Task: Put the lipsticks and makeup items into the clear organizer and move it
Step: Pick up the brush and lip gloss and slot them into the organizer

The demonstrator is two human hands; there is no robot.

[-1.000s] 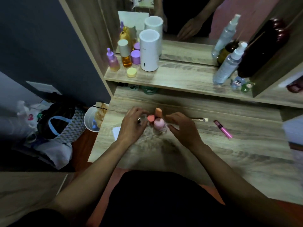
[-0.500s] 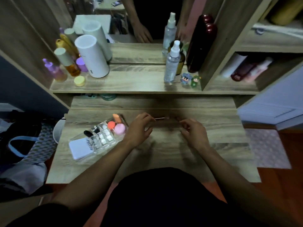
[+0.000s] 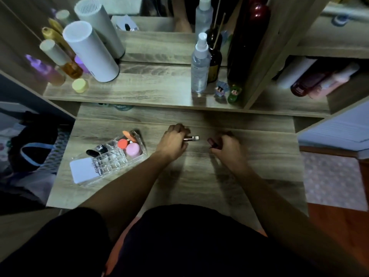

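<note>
The clear organizer [image 3: 111,163] lies on the left of the wooden desk. In it are a pink sponge [image 3: 133,149], a red-orange sponge [image 3: 122,143], an orange sponge [image 3: 129,135], dark lipsticks [image 3: 97,151] and a white card [image 3: 83,169]. My left hand [image 3: 173,141] is to its right, closed around a thin metallic makeup stick [image 3: 192,138] whose tip pokes out to the right. My right hand [image 3: 226,145] is closed on a dark pink lip gloss tube [image 3: 212,142], close to the desk surface.
The shelf behind the desk carries a white cylinder [image 3: 90,52], purple and amber bottles [image 3: 60,65], a yellow jar [image 3: 80,84], a spray bottle [image 3: 200,64] and small figurines [image 3: 227,90]. A dark tall bottle [image 3: 246,41] stands by the cabinet wall. Bags [image 3: 34,148] lie on the floor at left.
Both hands left the organizer and moved right. The left hand closed on the makeup stick and the right hand on the pink tube. The camera view shifted right.
</note>
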